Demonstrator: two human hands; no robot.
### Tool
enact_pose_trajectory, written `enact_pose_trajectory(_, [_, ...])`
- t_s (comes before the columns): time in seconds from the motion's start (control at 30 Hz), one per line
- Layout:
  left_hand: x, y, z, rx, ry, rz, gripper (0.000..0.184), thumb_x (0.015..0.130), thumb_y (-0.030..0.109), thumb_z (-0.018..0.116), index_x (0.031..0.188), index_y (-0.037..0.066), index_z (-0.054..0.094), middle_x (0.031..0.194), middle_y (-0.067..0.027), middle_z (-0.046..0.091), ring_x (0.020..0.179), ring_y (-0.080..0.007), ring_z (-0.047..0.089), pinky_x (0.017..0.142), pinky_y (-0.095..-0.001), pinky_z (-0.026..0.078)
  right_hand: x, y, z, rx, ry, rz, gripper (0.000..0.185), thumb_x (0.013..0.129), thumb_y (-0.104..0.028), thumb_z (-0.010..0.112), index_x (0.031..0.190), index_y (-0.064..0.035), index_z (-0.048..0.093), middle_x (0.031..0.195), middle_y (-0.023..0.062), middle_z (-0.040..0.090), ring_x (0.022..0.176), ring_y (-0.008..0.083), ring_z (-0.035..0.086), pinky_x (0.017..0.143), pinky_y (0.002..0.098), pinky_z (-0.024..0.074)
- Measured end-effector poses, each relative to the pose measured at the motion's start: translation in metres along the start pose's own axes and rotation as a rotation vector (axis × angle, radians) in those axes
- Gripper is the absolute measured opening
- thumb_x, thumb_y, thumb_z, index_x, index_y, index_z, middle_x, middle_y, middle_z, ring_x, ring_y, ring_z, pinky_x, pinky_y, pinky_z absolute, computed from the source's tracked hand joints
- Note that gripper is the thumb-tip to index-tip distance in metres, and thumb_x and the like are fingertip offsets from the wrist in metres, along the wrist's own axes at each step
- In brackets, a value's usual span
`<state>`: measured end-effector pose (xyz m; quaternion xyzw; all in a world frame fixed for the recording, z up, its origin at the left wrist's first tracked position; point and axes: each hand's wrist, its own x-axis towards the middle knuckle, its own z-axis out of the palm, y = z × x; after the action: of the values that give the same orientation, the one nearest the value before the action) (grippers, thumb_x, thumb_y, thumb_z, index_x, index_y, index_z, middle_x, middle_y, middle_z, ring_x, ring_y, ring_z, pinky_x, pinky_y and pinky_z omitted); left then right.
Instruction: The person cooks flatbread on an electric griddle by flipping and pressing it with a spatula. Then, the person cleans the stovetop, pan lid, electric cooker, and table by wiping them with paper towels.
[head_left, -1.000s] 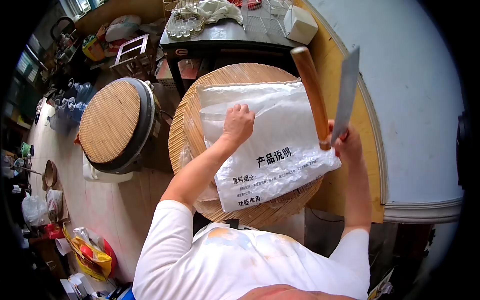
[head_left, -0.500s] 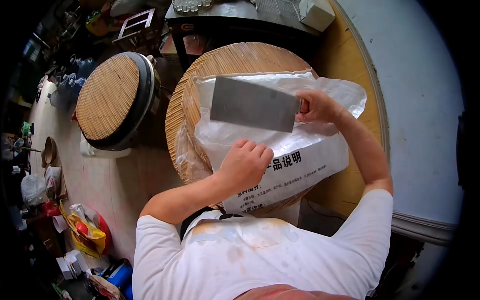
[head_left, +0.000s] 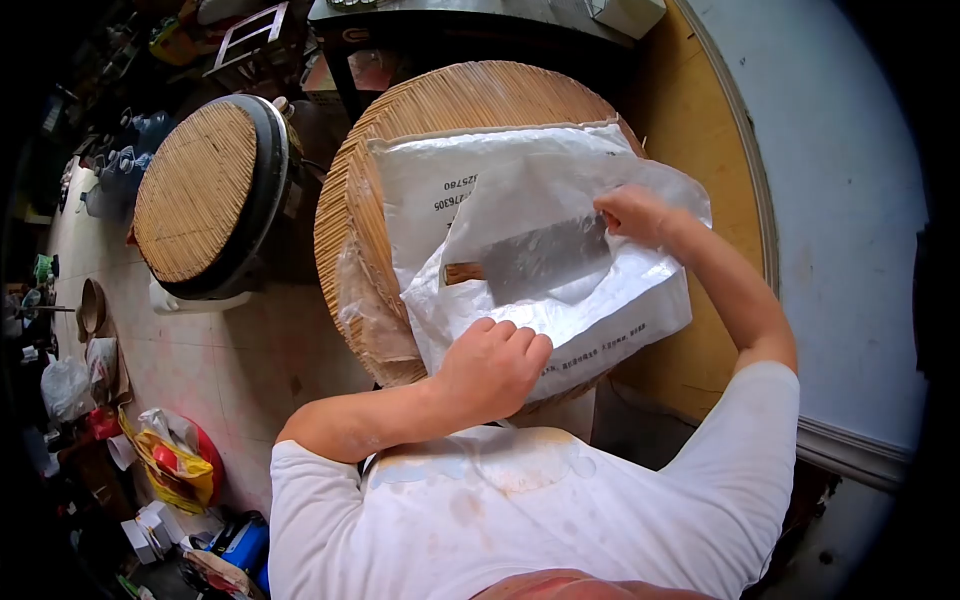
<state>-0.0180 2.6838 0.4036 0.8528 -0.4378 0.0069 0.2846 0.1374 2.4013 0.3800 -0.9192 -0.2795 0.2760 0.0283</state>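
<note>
White sack (head_left: 640, 305) on round straw board (head_left: 480, 95); knife (head_left: 550, 262) in its open mouth, wooden piece (head_left: 462, 273) just beside the blade's left end; left hand (head_left: 495, 365) clamped on the sack's near edge; right hand (head_left: 635, 215) curled at the blade's right end, can't tell what its grip holds, if anything.

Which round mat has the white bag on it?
The bigger mat, in the middle, under the bag. The smaller mat is apart, to the left.
</note>
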Motion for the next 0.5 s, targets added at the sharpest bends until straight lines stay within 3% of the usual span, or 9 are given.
enact_pose_trajectory(0.13, [0.005, 0.016, -0.010, -0.022, 0.101, 0.061, 0.015, 0.061, 0.011, 0.053, 0.074, 0.006, 0.048, 0.062, -0.0021, 0.046, 0.055, -0.0171, 0.047, 0.053, -0.0286, 0.036, 0.011, 0.020, 0.004, -0.064, 0.037, 0.057, 0.014, 0.064, -0.009, 0.064, 0.071, -0.0079, 0.052, 0.070, 0.0092, 0.058, 0.070, 0.0296, 0.056, 0.063, 0.0382, 0.0436])
enact_pose_trajectory(0.27, [0.011, 0.033, -0.029, 0.007, 0.118, 0.095, 0.014, 0.061, 0.011, 0.052, 0.074, 0.006, 0.049, 0.061, -0.0017, 0.045, 0.053, -0.0160, 0.046, 0.051, -0.0277, 0.035, 0.012, 0.017, 0.002, -0.073, 0.137, 0.092, 0.018, 0.061, -0.008, 0.067, 0.071, -0.0052, 0.052, 0.069, 0.0088, 0.058, 0.070, 0.0284, 0.057, 0.063, 0.0374, 0.0446])
enact_pose_trajectory(0.37, [0.013, 0.036, -0.036, -0.020, 0.121, 0.127, 0.015, 0.061, 0.012, 0.052, 0.074, 0.006, 0.049, 0.060, -0.0018, 0.045, 0.053, -0.0157, 0.045, 0.050, -0.0276, 0.035, 0.004, -0.003, 0.005, -0.059, -0.171, -0.060, 0.022, 0.061, -0.009, 0.069, 0.079, -0.0077, 0.056, 0.079, 0.0051, 0.062, 0.079, 0.0251, 0.058, 0.070, 0.0363, 0.0454])
enact_pose_trajectory(0.47, [0.011, 0.029, -0.035, -0.080, 0.124, 0.102, 0.014, 0.062, 0.011, 0.052, 0.075, 0.006, 0.049, 0.061, -0.0024, 0.046, 0.053, -0.0166, 0.046, 0.050, -0.0291, 0.035, -0.010, -0.008, 0.001, 0.031, -0.165, -0.092, 0.026, 0.061, -0.010, 0.070, 0.084, -0.0096, 0.059, 0.079, 0.0048, 0.062, 0.079, 0.0244, 0.059, 0.071, 0.0350, 0.0457])
enact_pose_trajectory(0.5, [0.010, 0.024, -0.031, -0.111, 0.159, 0.075, 0.013, 0.063, 0.009, 0.053, 0.076, 0.005, 0.049, 0.061, -0.0031, 0.047, 0.054, -0.0180, 0.047, 0.051, -0.0300, 0.036, -0.010, -0.009, -0.008, -0.055, -0.218, -0.079, 0.037, 0.061, -0.012, 0.071, 0.096, -0.0121, 0.059, 0.089, 0.0055, 0.061, 0.088, 0.0246, 0.057, 0.077, 0.0345, 0.0438])
